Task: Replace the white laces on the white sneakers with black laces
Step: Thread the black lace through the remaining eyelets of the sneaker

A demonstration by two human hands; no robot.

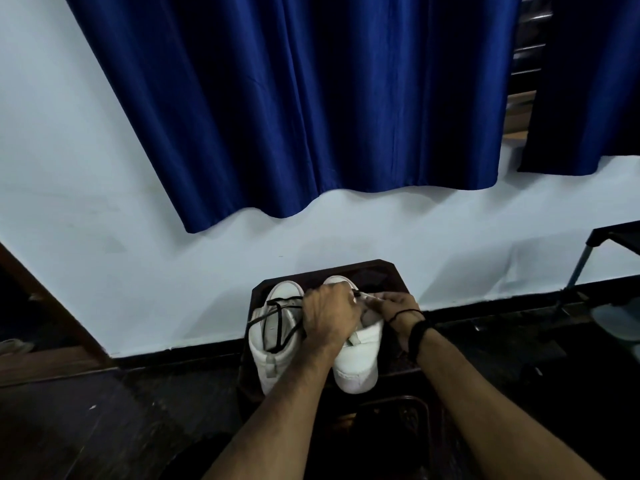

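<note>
Item: right sneaker, white, low-cut, heel toward the wearer of the camera, standing on a small dark tabletop set against the wall. Upper likely soft and pliable at the tongue and eyelet rows, sole stiffer; light enough, by judgement, to shift under a pull, so it wants steadying at the collar or sides while a lace is drawn.

Item: lace at the right sneaker, a thin pale strand showing between the two hands near the eyelets. Limp, light, probably smooth; best taken near its tip or close to the eyelet. Its colour along the full run cannot be told, as the hands cover it.

Item: left sneaker, white, just beside the right one. Black lace lies loosely across and into its opening, not visibly threaded.

Left hand: arm reaching forward across both shoes, knuckles up, fingers curled down over the front of the right sneaker; exactly what they grip is hidden.

Right hand: dark band at the wrist, fingers drawn together in a pinch on the strand at the shoe's far side.

Surroundings: blue curtain hanging above a pale wall; dark floor; a metal-legged rack at far right.
</note>
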